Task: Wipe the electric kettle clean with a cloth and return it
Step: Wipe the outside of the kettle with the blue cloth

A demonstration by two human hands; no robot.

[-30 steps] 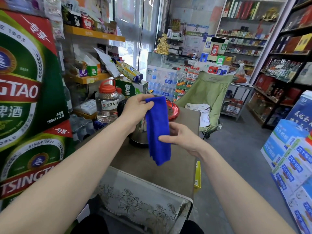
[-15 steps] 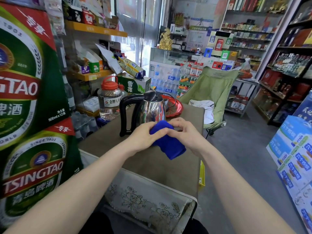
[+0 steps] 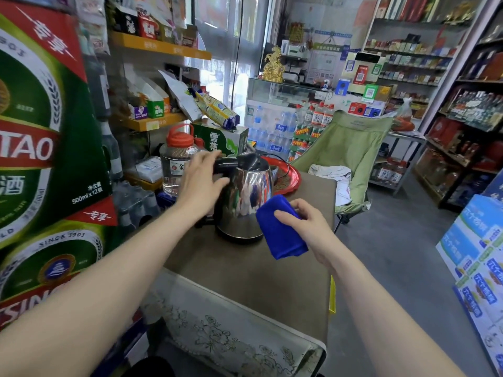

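Kettle (image 3: 246,202) upright at frame centre on the brown table (image 3: 245,273), long axis vertical, black handle turned toward the left of the frame. Left hand (image 3: 202,183) curled loosely at that handle (full grasp hard to tell), right hand (image 3: 302,224) pinching the folded blue cloth (image 3: 280,229) just beside the steel wall, lower right of it, nearer to the bare metal. Half a second ago both hands bunched the cloth together in front of the kettle; now parted, one to each side.
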